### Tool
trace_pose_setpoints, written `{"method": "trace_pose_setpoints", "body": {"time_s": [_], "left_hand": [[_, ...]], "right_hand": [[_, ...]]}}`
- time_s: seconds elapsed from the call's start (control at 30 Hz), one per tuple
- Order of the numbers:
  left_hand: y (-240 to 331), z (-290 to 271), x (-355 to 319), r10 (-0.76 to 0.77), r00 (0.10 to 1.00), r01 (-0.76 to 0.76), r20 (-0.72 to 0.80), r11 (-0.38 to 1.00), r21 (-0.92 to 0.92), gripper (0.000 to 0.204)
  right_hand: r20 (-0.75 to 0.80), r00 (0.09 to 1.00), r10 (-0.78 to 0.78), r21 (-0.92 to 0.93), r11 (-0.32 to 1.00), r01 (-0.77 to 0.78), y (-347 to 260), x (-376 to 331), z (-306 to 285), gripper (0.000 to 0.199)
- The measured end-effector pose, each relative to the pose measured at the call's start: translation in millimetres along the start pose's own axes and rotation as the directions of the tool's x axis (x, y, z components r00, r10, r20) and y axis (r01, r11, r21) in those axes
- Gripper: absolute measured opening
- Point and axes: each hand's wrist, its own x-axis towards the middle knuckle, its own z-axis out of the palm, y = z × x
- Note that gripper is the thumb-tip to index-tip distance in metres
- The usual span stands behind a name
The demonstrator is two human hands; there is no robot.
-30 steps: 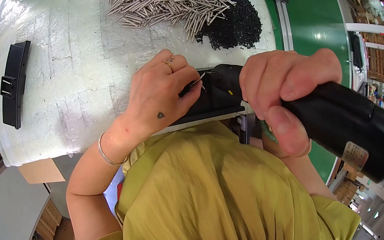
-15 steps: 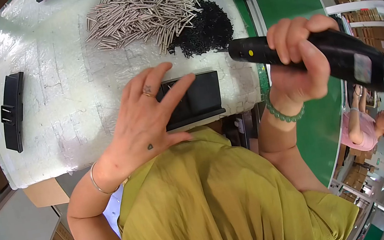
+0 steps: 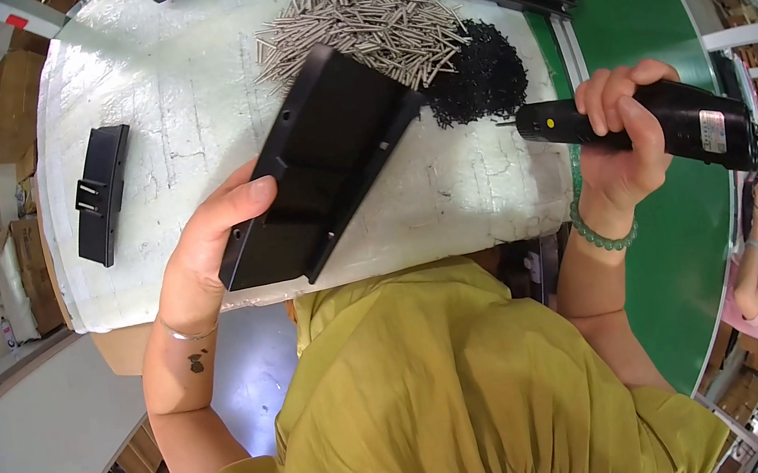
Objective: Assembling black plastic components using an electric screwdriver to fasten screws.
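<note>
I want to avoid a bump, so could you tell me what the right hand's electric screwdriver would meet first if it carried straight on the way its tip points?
Held by the right hand, the electric screwdriver points left. It would probably first meet the raised black plastic panel in the left hand, though depth is unclear.

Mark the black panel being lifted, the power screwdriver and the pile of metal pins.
black panel [image 3: 326, 160], head view, middle of its flat face.
power screwdriver [image 3: 681, 121], head view, black body beside the fingers.
pile of metal pins [image 3: 364, 28], head view, centre of the heap.

left hand [image 3: 206, 250] lifting black panel [image 3: 317, 167], right hand [image 3: 619, 141] gripping screwdriver [image 3: 671, 122]
</note>
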Motion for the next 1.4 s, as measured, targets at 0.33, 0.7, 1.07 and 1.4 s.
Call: {"method": "trace_pose_setpoints", "body": {"time_s": [0.33, 0.7, 1.07, 1.4], "left_hand": [[0, 13, 12, -0.156, 0.935, -0.080, 0.318, 0.782, 0.618, 0.051], [-4, 21, 42, 0.148, 0.899, -0.433, 0.413, 0.155, 0.888, 0.030], [-29, 76, 88, 0.627, 0.508, -0.786, 0.591, 0.058, 0.615, 0.028], [-27, 73, 81, 0.705, 0.419, -0.824, 0.573, 0.030, 0.566, 0.011]], "right_hand": [[0.005, 1.000, 0.014, 0.016, 1.000, -0.014, 14, 7, 6, 0.026], [0.022, 1.000, 0.007, 0.130, 0.991, -0.010, -5, 4, 5, 0.026], [0.128, 0.992, -0.011, 0.360, 0.932, -0.036, -52, 4, 20, 0.023], [0.318, 0.940, -0.122, 0.380, 0.925, -0.009, -52, 3, 16, 0.030]]}}
